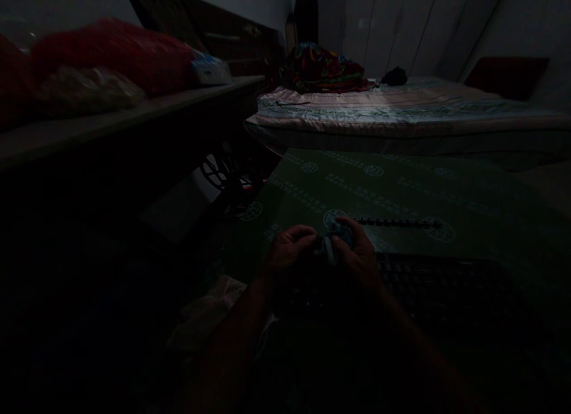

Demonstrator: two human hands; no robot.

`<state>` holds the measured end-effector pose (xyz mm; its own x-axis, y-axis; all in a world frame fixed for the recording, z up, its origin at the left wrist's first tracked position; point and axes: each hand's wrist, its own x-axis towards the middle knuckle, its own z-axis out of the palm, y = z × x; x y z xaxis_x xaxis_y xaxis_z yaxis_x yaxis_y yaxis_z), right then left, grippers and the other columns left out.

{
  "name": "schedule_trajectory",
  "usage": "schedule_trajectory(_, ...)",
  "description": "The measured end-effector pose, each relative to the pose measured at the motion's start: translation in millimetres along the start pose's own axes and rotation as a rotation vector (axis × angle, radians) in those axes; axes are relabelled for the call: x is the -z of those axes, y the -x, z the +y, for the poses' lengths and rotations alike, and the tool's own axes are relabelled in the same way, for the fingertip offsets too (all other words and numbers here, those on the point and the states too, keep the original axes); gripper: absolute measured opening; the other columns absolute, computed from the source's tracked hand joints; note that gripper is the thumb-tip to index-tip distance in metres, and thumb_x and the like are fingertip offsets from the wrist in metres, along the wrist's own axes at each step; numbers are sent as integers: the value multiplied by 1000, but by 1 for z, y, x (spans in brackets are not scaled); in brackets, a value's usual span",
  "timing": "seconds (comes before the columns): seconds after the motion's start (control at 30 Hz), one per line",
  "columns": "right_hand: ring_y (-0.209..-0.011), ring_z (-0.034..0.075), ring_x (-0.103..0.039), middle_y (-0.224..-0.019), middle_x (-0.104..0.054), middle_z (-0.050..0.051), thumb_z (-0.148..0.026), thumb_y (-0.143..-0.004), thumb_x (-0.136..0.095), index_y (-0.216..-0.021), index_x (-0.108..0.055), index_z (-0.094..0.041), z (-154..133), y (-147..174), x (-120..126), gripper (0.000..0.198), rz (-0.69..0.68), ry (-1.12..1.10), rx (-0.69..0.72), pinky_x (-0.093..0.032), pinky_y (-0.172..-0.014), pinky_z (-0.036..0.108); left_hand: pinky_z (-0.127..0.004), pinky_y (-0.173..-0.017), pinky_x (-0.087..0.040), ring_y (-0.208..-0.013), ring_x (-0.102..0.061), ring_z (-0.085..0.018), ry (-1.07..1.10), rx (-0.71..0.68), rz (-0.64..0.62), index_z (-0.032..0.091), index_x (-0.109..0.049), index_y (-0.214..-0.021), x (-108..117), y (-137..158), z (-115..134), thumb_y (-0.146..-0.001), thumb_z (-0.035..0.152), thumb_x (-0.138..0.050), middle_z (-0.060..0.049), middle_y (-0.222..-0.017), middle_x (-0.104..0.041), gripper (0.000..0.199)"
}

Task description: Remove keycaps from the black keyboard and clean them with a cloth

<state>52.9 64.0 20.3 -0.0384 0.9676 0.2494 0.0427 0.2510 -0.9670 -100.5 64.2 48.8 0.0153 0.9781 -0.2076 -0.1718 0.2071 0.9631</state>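
Observation:
In the dim light, my right hand (357,247) is closed on a small crumpled bluish cloth (332,238). My left hand (292,247) is pinched shut beside the cloth's left edge, and what lies between its fingertips is too dark to make out. Both hands are over a black keyboard (446,283), whose left part is partly hidden by them and by shadow. Just beyond the right hand lies a dark, thin, notched rod (392,223). Near my left forearm is a pale crumpled cloth or bag (214,307).
The keyboard lies on a green board (339,194) printed with pale globe marks. A bed (379,113) with a patterned blanket (321,69) stands beyond it. At left, a shelf (178,104) carries a red bag (111,54); a dark spoked wheel (216,171) is below.

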Motion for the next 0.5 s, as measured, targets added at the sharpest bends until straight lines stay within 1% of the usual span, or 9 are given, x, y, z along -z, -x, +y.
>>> schedule_trajectory(0.07,-94,20,-58,-107,-61,5,-29,-81,-53,-114,-55,-24,1,0,-1,34,27,56,45,-47,-77,32,-21,-56,-43,-57,-55,-9,-23,-3,-13,16,-64,-78,0,1,0,-60,32,-75,3,-66,-62,27)
schedule_trajectory(0.1,-94,20,-59,-107,-62,5,-28,-80,-54,-112,-57,-24,1,0,-1,32,24,83,78,-47,-78,32,-21,-56,-43,-57,-55,-9,-38,-7,-22,16,-64,-78,0,1,0,-60,32,-75,3,-66,-62,26)
schedule_trajectory(0.23,-86,19,-61,-92,-66,6,-23,-78,-55,-101,-63,-22,1,0,-2,25,-59,171,272,-48,-76,32,-20,-58,-43,-60,-56,-9,-69,-32,-54,16,-66,-79,2,0,-3,-61,32,-74,2,-69,-63,25)
schedule_trajectory(0.3,-85,19,-62,-90,-67,6,-22,-78,-56,-99,-65,-21,1,-1,-3,23,-75,196,339,-48,-75,32,-20,-58,-42,-60,-55,-8,-66,-40,-67,16,-67,-80,4,0,-5,-62,31,-74,2,-70,-63,25)
schedule_trajectory(0.4,-81,18,-62,-87,-68,6,-23,-77,-57,-94,-67,-21,1,-1,-2,20,-79,205,328,-48,-72,30,-20,-59,-42,-60,-55,-8,-69,-40,-78,17,-67,-78,6,-1,-7,-61,30,-75,3,-70,-63,23)
schedule_trajectory(0.5,-76,17,-62,-82,-68,5,-26,-76,-60,-89,-69,-20,0,0,-2,17,-91,167,231,-48,-69,29,-20,-57,-41,-57,-53,-8,-75,-29,-89,16,-67,-75,7,0,-7,-61,29,-75,3,-66,-62,21)
